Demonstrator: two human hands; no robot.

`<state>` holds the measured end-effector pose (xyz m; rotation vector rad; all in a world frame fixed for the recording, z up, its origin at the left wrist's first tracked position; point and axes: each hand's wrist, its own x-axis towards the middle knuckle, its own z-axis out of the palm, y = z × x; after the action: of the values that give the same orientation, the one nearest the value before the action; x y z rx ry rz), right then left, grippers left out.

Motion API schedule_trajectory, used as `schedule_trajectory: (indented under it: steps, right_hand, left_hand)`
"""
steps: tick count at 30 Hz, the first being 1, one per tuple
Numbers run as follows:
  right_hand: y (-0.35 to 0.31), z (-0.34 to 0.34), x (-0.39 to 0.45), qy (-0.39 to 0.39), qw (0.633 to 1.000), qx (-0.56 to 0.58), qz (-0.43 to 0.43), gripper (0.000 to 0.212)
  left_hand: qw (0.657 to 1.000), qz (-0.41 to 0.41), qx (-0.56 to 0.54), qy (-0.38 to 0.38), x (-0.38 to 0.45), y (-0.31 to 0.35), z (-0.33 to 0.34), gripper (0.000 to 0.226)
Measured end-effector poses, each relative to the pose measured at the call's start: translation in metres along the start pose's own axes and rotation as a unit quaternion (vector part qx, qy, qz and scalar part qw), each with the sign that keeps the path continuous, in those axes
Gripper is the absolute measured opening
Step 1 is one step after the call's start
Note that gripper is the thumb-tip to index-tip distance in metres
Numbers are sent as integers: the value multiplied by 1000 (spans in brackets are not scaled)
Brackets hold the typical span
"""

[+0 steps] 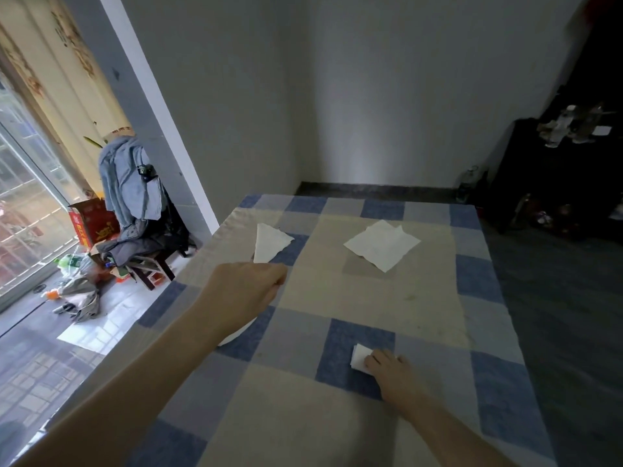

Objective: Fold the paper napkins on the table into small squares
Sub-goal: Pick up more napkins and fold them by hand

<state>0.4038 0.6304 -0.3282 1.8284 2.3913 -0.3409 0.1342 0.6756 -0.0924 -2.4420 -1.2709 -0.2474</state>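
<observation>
Step in hand: the person seems to be finishing one napkin and reaching for the next.
Right hand [387, 365]: it is resting with fairly straight fingers on the folded square [360, 358], pressing it flat against a blue check of the tablecloth [421, 308] near the front of the table.
Left hand [249, 284]: it is stretching out toward the far left of the table, fingers curled; a white edge is showing beneath the wrist, so it may be holding paper, but I cannot tell for sure.
Triangle napkin [269, 242]: it is lying just beyond the left hand's knuckles, near the table's left edge.
Open napkin [382, 246]: it is lying loosely flat and slightly rumpled toward the far middle of the table, well apart from both hands.
Count: three napkins plainly in view, one folded small, one half folded, one open.
Next move: probably drawing the triangle napkin closer, which is calling for a light pinch so the thin paper is not tearing.
</observation>
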Motion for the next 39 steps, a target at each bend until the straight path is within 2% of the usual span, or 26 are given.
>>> schedule_trajectory:
  steps: [6,9,11,14,17,22,28,34,39]
  right_hand:
    - [-2,-9,2,-61,998,11,15,43]
    - [-18,-20,13,-53,997,21,47,39]
    - [-33,-34,24,-32,997,45,45,39]
    - [-61,-69,44,15,999,39,-9,27]
    - [-92,-107,66,65,994,59,-59,22]
    - [-156,-160,80,108,982,103,-115,16]
    - [-242,-199,87,154,969,79,-173,17]
    - [-308,-201,99,120,973,75,-180,23]
    - [-367,-198,110,84,985,61,-135,23]
  left_hand:
    - [1000,-11,-16,4,-7,-8,3,16]
    - [999,-36,-17,29,-18,-18,2,13]
    - [997,-59,-26,42,-26,-26,-2,11]
    - [994,-100,-26,35,-45,-41,-12,9]
    - [986,-167,-5,-10,-65,-57,-20,2]
    - [968,-226,16,-108,-106,-82,-30,18]
    - [962,-246,24,-118,-158,-116,-34,29]
    - [957,-246,22,-151,-209,-165,-37,30]
    - [959,-235,32,-154,-264,-219,-55,30]
